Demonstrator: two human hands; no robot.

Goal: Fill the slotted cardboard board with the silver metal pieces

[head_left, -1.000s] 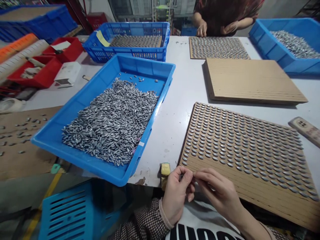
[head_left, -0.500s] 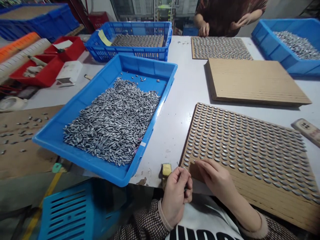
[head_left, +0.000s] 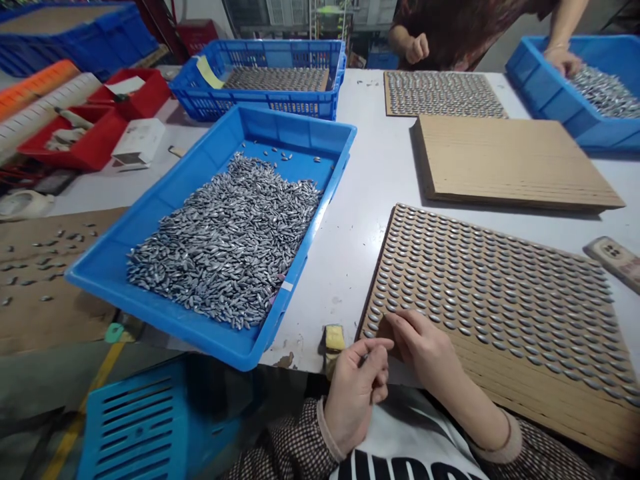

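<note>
1. We are holding our left hand (head_left: 355,393) just past the near edge of the worktop (head_left: 345,280), with its first finger now stretched out more than in the earlier frame. A small silver piece (head_left: 365,358) is showing at its fingertips, but we cannot tell whether they are clamped on it.
2. We are pressing our right hand (head_left: 420,347) on the bare near corner of the cardboard board (head_left: 500,393), with its fingers together and a little farther onto the board than before. We cannot tell whether they are holding anything.
3. We are keeping the silver pieces (head_left: 500,300) in tight rows on that board, and the rest lie heaped in the blue tray (head_left: 165,300) beside it.
4. A co-worker across the worktop is now reaching one hand (head_left: 563,61) into the far blue tray (head_left: 540,87), where a heap of silver pieces lies. Earlier that hand was near the co-worker's chest.
5. The co-worker is also lifting the other hand (head_left: 417,48) off the far board (head_left: 445,93), and it is now closed in a loose fist.
</note>
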